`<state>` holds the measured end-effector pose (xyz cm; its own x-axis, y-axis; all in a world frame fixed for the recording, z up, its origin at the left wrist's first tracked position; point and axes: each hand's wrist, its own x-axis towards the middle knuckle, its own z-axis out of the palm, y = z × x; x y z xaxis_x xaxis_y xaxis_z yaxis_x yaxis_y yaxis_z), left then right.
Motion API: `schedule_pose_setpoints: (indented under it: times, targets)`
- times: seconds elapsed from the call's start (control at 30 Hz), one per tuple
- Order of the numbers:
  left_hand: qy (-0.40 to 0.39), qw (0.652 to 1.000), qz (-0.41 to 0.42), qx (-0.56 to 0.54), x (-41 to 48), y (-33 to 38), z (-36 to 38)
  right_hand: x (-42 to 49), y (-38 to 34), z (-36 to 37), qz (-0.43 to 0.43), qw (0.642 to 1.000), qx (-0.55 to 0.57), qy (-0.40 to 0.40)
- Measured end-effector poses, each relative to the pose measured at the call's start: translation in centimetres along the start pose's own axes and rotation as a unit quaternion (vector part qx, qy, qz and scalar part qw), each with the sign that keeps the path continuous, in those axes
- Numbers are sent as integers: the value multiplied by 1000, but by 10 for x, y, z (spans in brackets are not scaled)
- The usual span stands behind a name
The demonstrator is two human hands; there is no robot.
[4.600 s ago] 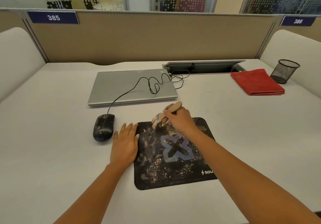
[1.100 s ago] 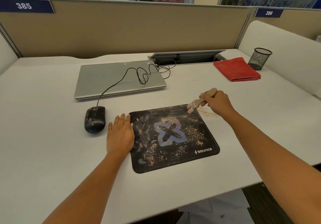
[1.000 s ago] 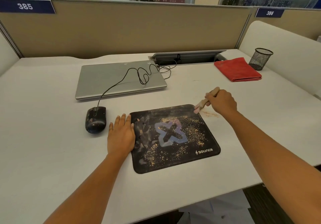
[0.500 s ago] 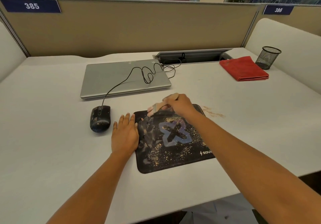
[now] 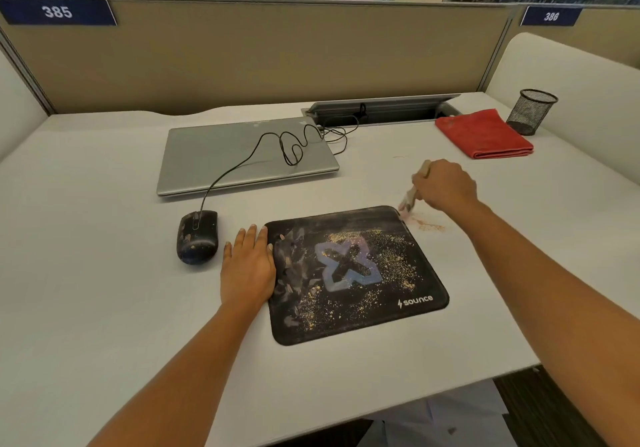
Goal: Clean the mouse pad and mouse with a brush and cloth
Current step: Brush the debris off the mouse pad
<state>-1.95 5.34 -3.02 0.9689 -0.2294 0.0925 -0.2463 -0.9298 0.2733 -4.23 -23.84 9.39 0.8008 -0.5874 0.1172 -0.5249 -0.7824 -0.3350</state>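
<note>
A black mouse pad (image 5: 356, 273) with a blue X print and yellowish crumbs lies on the white desk. My left hand (image 5: 247, 264) lies flat with straight fingers, pressing the pad's left edge. My right hand (image 5: 445, 185) grips a small wooden brush (image 5: 408, 200), its bristles at the pad's far right corner. A little heap of swept crumbs (image 5: 427, 225) lies on the desk just right of that corner. A dusty black wired mouse (image 5: 197, 237) sits left of my left hand. A folded red cloth (image 5: 483, 134) lies at the back right.
A closed silver laptop (image 5: 242, 155) lies behind the pad with the mouse cable (image 5: 287, 148) looped over it into a cable tray (image 5: 381, 110). A black mesh pen cup (image 5: 531, 110) stands beside the cloth. The desk's front edge runs close below the pad.
My right hand swept the brush from the pad's far middle edge to its far right corner. The left hand stayed in place on the pad's edge.
</note>
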Motion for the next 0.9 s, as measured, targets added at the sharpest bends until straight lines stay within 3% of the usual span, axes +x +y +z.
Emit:
schedule_pose_setpoints:
  times: [0.13,0.2,0.37,0.47,0.53,0.6,0.7,0.77,0.9]
  targets:
    - [0,1000,0,4,0,0,0,-8,-3,10,-23,979,180,-91]
    - [-1,1000,0,5,0,-1,0,-10,3,11,-19,985,146,-90]
    - [-2,1000,-1,4,0,-1,1,-15,12,3,-48,997,-37,41]
    - [-1,1000,-3,2,1,0,2,-24,-2,6,-79,994,12,70]
    - [-2,1000,-4,0,1,0,1,-33,-18,14,-87,986,145,3]
    - [-1,1000,-3,0,1,0,1,-46,-37,25,-87,955,271,-85]
    - [0,1000,-2,-2,0,0,-1,-67,-59,43,-90,914,362,-160]
    - [-1,1000,-3,-4,-1,1,-1,-74,-64,54,-102,913,356,-174]
    - [2,1000,-1,-2,-2,2,-3,-66,-51,57,-108,947,258,-158]
